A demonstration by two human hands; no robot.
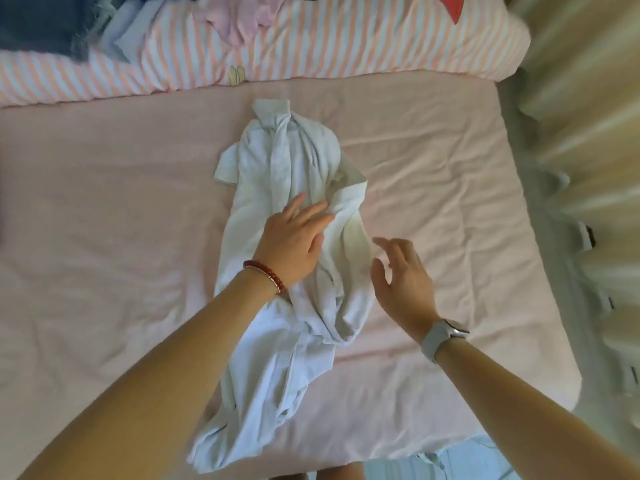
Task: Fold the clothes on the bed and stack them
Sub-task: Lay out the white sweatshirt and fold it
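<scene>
Head camera looks down at your two hands over a bed (pixel 104 202) with a pink sheet. A white shirt (pixel 294 188) lies in the middle of the bed. Its collar points to the far edge and its bottom end reaches the near edge, close to you. The shirt is bunched up and full of wrinkles, with one short sleeve sticking out on the left side.

Your left hand (pixel 294 237) lies flat on the middle of the shirt. Its fingers are straight and spread a little, and they press on the cloth. They do not curl round it. You wear a red bead bracelet (pixel 266 275) on that wrist.

Your right hand (pixel 401 275) is just beside the right side of the shirt, over the pink sheet. Its fingers are loose and a bit bent, and they hold nothing. You cannot tell if it touches the sheet. You wear a grey watch (pixel 440 337) on that wrist. Your two hands are apart, with a fold of the shirt between them.

Along the far edge of the bed lies a striped blanket (pixel 311 50) in pink and white. On it, near the far left corner, sit more clothes: something dark blue (pixel 45 26), something pale blue (pixel 128 32) and something light pink (pixel 239 19). Past the right edge of the bed hangs a pale curtain (pixel 588 116).
</scene>
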